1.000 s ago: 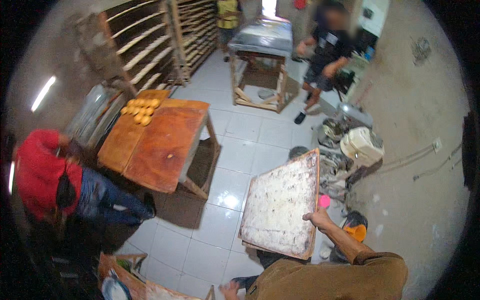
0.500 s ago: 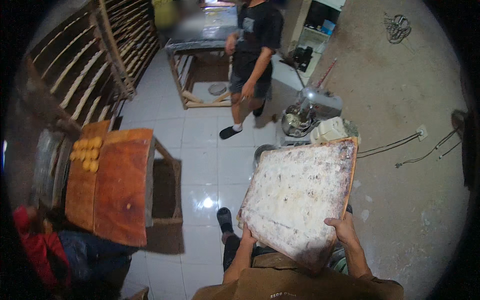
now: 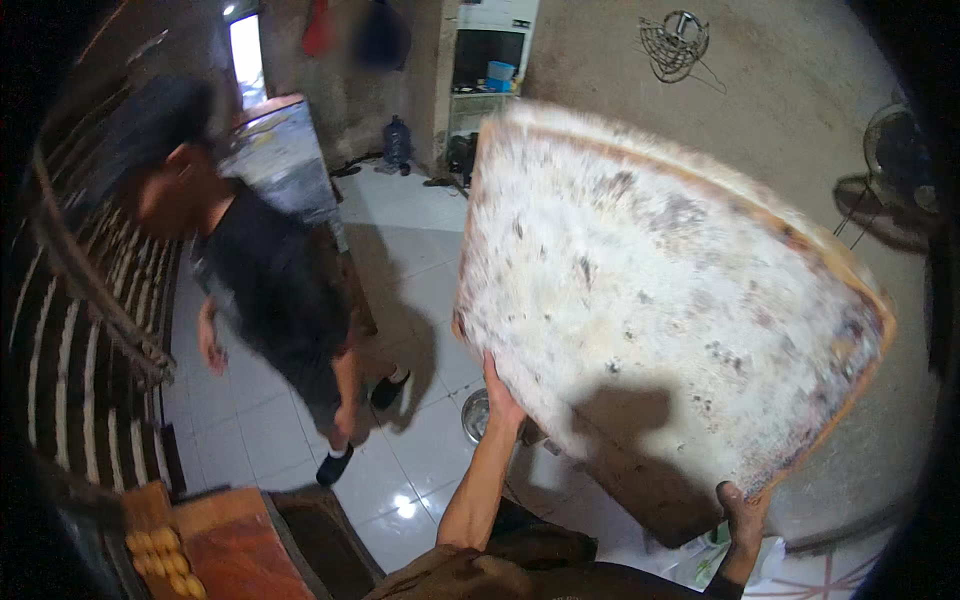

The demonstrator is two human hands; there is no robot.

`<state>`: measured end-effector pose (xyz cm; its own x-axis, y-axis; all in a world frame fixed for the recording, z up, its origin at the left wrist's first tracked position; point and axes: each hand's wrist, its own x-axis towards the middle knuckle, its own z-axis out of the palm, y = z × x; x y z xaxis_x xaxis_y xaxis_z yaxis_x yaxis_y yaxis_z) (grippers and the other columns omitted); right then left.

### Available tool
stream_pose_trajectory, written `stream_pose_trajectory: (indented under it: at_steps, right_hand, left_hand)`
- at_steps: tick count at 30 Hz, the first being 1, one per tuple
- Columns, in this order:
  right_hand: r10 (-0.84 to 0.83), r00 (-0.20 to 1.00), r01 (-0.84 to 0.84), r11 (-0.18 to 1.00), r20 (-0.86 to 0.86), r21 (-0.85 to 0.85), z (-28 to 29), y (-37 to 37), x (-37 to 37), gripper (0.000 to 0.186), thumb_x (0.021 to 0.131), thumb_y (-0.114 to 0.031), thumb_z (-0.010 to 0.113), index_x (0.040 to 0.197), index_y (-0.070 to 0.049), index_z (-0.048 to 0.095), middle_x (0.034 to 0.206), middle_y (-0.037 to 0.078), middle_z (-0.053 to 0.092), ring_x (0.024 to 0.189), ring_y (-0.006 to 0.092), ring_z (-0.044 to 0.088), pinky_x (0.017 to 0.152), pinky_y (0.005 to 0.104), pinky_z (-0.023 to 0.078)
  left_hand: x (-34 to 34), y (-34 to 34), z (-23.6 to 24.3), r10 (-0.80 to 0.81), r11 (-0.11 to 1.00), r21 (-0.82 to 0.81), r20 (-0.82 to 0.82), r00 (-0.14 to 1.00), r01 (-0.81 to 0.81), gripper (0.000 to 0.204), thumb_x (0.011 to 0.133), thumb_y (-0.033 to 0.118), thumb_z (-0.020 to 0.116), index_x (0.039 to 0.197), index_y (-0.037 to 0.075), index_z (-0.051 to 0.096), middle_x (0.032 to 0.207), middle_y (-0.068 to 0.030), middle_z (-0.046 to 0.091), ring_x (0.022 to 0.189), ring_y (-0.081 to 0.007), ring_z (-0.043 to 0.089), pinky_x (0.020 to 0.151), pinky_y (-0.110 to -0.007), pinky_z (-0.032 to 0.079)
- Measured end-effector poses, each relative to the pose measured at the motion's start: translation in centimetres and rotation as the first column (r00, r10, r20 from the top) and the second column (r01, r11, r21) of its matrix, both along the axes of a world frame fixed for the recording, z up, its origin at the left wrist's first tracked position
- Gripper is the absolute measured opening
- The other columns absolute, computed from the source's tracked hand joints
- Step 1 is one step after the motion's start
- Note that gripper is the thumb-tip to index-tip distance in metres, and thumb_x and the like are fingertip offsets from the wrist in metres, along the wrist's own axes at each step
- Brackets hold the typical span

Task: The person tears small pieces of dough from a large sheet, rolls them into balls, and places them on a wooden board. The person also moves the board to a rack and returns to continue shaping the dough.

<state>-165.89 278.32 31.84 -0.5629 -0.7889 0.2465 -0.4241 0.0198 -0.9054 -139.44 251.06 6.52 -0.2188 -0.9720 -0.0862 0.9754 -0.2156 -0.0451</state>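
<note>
A large rectangular board (image 3: 640,290), whitish as if dusted with flour and marked with dark blotches, is held up tilted in front of me. A second pale edge shows behind its top rim. My left hand (image 3: 503,397) grips the lower left edge, its thumb on the face and its other fingers hidden underneath. At the lower right corner my right hand (image 3: 744,508) holds on with the thumb in front; the remaining fingers are mostly hidden. A shadow falls across the board's lower part.
On the left a person in dark clothes (image 3: 275,280) walks by a slatted rack (image 3: 100,350). Low left, round yellowish dough pieces (image 3: 160,555) lie on a reddish wooden board (image 3: 245,545). A metal bowl (image 3: 477,415) sits near my left forearm. A wall fan (image 3: 900,150) is at right.
Both hands have raised the board, which now looks larger and closer. My view has tilted up and turned. The other person has come nearer and appears further left.
</note>
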Motion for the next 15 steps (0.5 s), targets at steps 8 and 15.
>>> stream_pose_trajectory:
  at_steps: [8, 15]
  right_hand:
    - [-0.288, 0.898, 0.247, 0.955, -0.333, -0.162, -29.0, -8.3, -4.8, 0.09, 0.082, -0.051, 0.078, 0.144, 0.004, 0.043, 0.132, 0.029, 0.055, 0.117, 0.0398, 0.057, 0.1, 0.0467, 0.048]
    - [-0.318, 0.784, 0.448, 0.884, -0.533, 0.131, -30.2, -33.3, 1.1, 0.064, 0.085, -0.047, 0.079, 0.106, 0.012, 0.065, 0.093, 0.019, 0.067, 0.076, 0.0302, 0.06, 0.071, 0.0457, 0.053]
  left_hand:
    - [7.1, -16.1, -8.7, -0.148, 0.984, -0.082, 0.112, 0.983, 0.158, 0.093, 0.091, 0.079, 0.04, 0.157, 0.014, 0.032, 0.157, -0.0119, 0.041, 0.144, -0.0359, 0.037, 0.119, -0.056, 0.027]
    - [16.3, -34.7, -7.6, -0.048, 0.998, 0.049, 0.283, 0.958, 0.036, 0.086, 0.095, 0.076, 0.034, 0.157, 0.015, 0.033, 0.156, -0.0122, 0.042, 0.142, -0.0338, 0.04, 0.118, -0.055, 0.029]
